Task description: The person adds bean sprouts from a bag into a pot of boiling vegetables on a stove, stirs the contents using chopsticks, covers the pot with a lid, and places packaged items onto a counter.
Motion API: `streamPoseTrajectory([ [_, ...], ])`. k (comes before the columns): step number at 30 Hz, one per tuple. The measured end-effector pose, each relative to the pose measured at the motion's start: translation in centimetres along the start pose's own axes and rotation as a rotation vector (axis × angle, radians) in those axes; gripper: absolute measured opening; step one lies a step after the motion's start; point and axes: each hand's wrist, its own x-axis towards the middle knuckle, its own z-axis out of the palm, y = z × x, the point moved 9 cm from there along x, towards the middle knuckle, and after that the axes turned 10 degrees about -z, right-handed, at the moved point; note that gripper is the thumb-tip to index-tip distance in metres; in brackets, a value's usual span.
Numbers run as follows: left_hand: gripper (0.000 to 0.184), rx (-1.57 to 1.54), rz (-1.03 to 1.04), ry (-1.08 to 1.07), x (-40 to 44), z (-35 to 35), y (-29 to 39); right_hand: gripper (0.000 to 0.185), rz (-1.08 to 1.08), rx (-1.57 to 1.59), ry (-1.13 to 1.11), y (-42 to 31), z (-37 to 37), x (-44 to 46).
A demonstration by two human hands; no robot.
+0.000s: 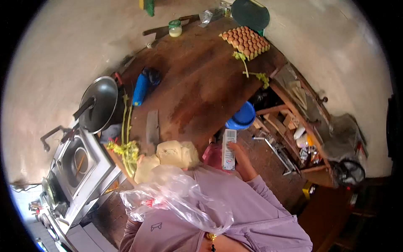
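Observation:
My right hand [240,156] is closed around a white carton [229,149] with a barcode at one end and a red and blue logo at the other. It holds the carton upright just off the table's front edge. A crumpled clear plastic bag [180,197] spreads before my chest and covers most of my left forearm; the fingers of my left hand are hidden. Just beyond the bag sits a pale yellow, paper-like bundle [177,153]. A flat cleaver-like blade [153,127] lies past it, beside long green stalks with leaves [126,149].
A brown wooden table [189,80] carries a tray of eggs [247,41], a green-lidded jar [175,28] and a blue cylindrical object [141,90]. Left stand a lidded pan [99,105] and a sink [77,161]. A blue bucket [242,116] and a cluttered wooden shelf [289,122] are at the right.

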Motion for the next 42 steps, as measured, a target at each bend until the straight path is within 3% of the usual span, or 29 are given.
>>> streamPoseTrajectory([
  [2, 0.043, -0.023, 0.049, 0.045, 4.8, 0.1, 2.4, 0.023, 0.104, 0.028, -0.165, -4.3, 3.4, 4.5],
  [8, 0.042, -0.080, 0.190, 0.187, 16.4, 2.3, 9.4, 0.031, 0.151, -0.164, -0.154, -7.7, 0.0, 22.5],
  [18, 0.042, -0.040, 0.483, 0.320, 28.6, 1.4, 22.4, 0.031, 0.271, -0.158, -0.230, -10.1, 3.9, 35.5],
  [20, 0.042, -0.024, 0.524, 0.336, 30.3, 0.3, 25.0, 0.038, 0.078, -0.240, -0.349, -11.5, 4.6, 37.9],
  [21, 0.042, -0.019, 0.543, 0.342, 31.2, -0.3, 26.2, 0.038, 0.097, -0.241, -0.354, -11.6, 4.8, 39.0],
  [24, 0.042, -0.003, 0.577, 0.362, 33.4, -2.2, 29.3, 0.040, 0.168, -0.239, -0.176, -11.3, 3.6, 42.8],
  [30, 0.042, 0.024, 0.555, 0.396, 36.8, -5.7, 32.7, 0.044, 0.079, -0.408, -0.206, -7.0, 0.2, 52.2],
  [32, 0.049, 0.071, 0.451, 0.440, 38.2, -5.3, 33.2, 0.049, 0.096, -0.404, -0.166, -7.9, 1.7, 52.9],
  [37, 0.052, 0.029, 0.421, 0.570, 40.9, -10.3, 34.1, 0.048, 0.056, -0.606, -0.087, -7.7, 1.4, 56.3],
  [40, 0.049, 0.039, 0.510, 0.823, 41.9, -15.9, 34.2, 0.047, 0.028, -0.699, -0.067, -7.4, 1.9, 58.4],
  [41, 0.044, 0.050, 0.555, 1.023, 41.7, -17.8, 34.2, 0.046, -0.012, -0.768, -0.052, -7.3, 1.7, 59.1],
  [42, 0.043, 0.172, 0.680, 1.035, 42.0, -16.2, 34.7, 0.046, -0.015, -0.767, -0.054, -6.9, 1.3, 59.5],
])
